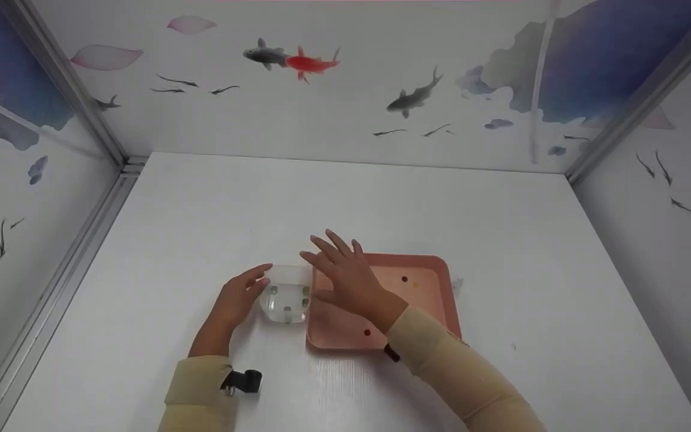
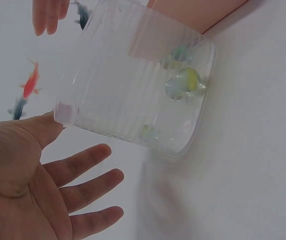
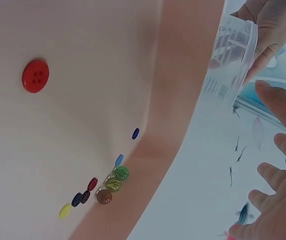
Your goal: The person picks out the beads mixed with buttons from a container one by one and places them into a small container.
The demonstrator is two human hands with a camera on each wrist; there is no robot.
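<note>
I see, lower left of center in my head feed, the left hand (image 1: pixel 240 297), thumb at the rim, other visible fingers straight and spread. Next, low center: clear ribbed plastic container (image 1: pixel 288 275), glassy marbles (image 2: pixel 188 80) inside; in the left-wrist view mouth points left, long axis crosswise. Then right hand (image 1: pixel 348 273), splayed, holding nothing, over pink round-cornered tray (image 1: pixel 429 270), glossy four-hole red button (image 3: pixel 35 75) inside.
</note>
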